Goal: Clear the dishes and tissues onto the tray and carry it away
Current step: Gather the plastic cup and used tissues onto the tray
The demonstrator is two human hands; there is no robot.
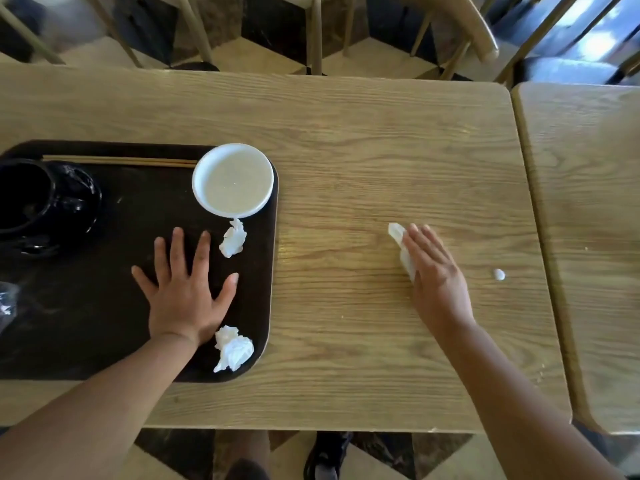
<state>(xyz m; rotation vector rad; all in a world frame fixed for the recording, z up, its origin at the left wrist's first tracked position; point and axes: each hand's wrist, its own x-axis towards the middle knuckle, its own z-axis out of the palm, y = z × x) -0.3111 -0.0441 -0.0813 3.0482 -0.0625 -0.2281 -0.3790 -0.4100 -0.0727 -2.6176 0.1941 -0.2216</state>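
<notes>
A dark brown tray [104, 323] lies on the left of the wooden table [363, 150]. On it stand a black pot [45, 199], a white dish [232, 180] at the far right corner, a pair of chopsticks [117, 161] along the far edge, and two crumpled white tissues [234, 243] [232, 349]. My left hand [183, 289] rests flat on the tray with fingers spread, between the two tissues. My right hand [433, 271] lies flat on the table, pressing a folded white tissue [401, 244] under its fingers.
A small white scrap [498, 274] lies on the table right of my right hand. A second table [588, 202] adjoins on the right. Wooden chairs [478, 36] stand beyond the far edge. A clear plastic wrapper [7, 303] pokes in at the tray's left.
</notes>
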